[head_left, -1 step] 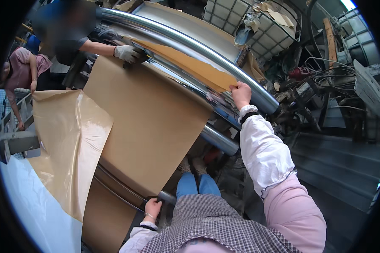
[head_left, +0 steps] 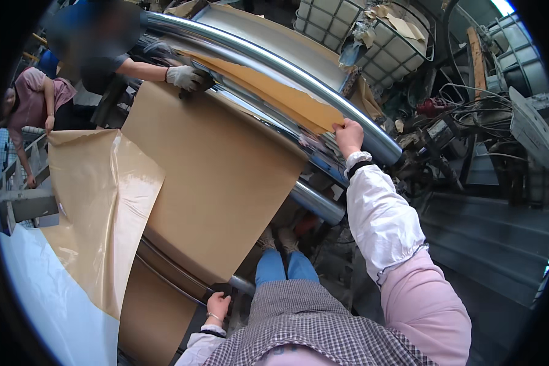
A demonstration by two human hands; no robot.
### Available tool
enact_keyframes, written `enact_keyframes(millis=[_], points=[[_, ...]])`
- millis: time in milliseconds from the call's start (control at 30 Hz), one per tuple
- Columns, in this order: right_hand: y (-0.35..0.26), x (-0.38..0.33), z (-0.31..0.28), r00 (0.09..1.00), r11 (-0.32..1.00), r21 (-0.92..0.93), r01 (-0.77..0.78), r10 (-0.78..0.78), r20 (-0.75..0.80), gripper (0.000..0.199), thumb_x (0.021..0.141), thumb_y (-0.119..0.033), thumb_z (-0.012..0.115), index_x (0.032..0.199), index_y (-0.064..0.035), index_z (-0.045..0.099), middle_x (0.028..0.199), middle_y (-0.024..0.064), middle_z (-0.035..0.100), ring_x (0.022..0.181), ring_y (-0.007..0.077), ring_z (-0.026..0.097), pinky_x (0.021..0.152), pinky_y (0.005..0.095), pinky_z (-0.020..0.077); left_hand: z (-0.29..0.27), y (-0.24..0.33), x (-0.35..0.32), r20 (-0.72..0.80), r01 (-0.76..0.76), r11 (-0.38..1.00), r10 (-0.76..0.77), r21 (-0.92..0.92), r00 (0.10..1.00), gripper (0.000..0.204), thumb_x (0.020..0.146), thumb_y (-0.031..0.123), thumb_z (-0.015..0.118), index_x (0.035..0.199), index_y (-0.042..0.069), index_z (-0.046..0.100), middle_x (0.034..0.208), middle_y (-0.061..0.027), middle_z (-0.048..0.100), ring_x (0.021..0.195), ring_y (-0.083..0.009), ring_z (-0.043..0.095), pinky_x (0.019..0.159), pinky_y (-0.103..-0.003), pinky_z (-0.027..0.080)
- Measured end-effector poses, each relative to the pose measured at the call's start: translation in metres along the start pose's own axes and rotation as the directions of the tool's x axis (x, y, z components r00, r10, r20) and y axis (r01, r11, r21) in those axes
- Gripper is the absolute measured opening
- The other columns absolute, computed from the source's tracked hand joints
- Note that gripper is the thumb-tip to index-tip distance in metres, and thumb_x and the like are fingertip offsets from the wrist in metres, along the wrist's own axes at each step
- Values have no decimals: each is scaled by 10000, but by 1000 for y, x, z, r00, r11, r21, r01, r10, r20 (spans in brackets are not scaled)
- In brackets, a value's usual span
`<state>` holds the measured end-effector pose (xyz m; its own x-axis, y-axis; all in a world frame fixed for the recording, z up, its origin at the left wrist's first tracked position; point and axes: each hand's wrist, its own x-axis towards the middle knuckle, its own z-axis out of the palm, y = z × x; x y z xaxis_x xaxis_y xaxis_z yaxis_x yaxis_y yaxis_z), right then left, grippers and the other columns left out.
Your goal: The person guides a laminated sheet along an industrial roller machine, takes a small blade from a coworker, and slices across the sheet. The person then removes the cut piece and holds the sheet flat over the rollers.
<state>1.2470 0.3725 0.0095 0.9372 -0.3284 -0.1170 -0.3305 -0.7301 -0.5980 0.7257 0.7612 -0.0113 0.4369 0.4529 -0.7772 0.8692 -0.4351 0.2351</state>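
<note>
A strip of yellow-brown paper [head_left: 299, 107] with a ragged edge lies along the shiny metal roller [head_left: 274, 61]. Its right end is pinched in my right hand [head_left: 349, 135], which is closed. My left hand [head_left: 218, 306] is low down, beside the near corner of a wide brown paper web [head_left: 219, 177] and the end of a lower bar [head_left: 243, 285]. Its fingers look loosely bent and slightly apart, with nothing visible in them. Across the web, a co-worker's gloved hand [head_left: 188, 78] rests at the web's far edge by the rollers.
Glossy tan film [head_left: 85, 183] and a white sheet [head_left: 55, 299] hang at the left, near another person in pink [head_left: 49, 94]. Another roller [head_left: 318, 202] juts out beside my feet. Caged white tanks [head_left: 372, 36] stand behind; cables and machine parts [head_left: 457, 122] crowd the right.
My left hand has drawn back slightly from the web's near corner, and its fingers have loosened. My right hand stays on the paper strip.
</note>
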Motion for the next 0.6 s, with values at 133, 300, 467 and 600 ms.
enact_keyframes(millis=[133,300,467,600], points=[[4,4,2,993,997,-5,80,-80,-88,145,741,-171,636,774,-32,661,586,99,613,500,183,600,535,302,460,-11,-47,-41,-36,110,965,-123,-239,992,316,688,153,694,935,-22,605,646,-71,605,534,-147,571,533,-275,476],[2,11,3,996,998,-14,54,-55,-70,147,743,-164,640,775,-22,660,598,98,618,513,175,610,537,293,467,8,-32,-80,93,178,856,-152,-485,984,304,728,94,676,977,-52,581,656,-49,582,504,-107,543,488,-236,462],[-5,8,-3,997,997,23,-74,74,26,183,715,-186,656,839,-51,664,822,195,615,806,342,593,719,367,463,23,-19,-104,165,184,819,-111,-543,980,308,743,88,666,994,-66,574,663,-40,584,516,-101,549,499,-231,467],[-1,6,0,995,996,-74,48,-54,-78,159,739,-180,644,795,-32,665,637,114,629,563,203,628,575,310,477,22,-22,-113,158,183,812,-114,-554,981,300,750,89,659,989,-71,574,666,-39,583,523,-98,550,502,-234,471]])
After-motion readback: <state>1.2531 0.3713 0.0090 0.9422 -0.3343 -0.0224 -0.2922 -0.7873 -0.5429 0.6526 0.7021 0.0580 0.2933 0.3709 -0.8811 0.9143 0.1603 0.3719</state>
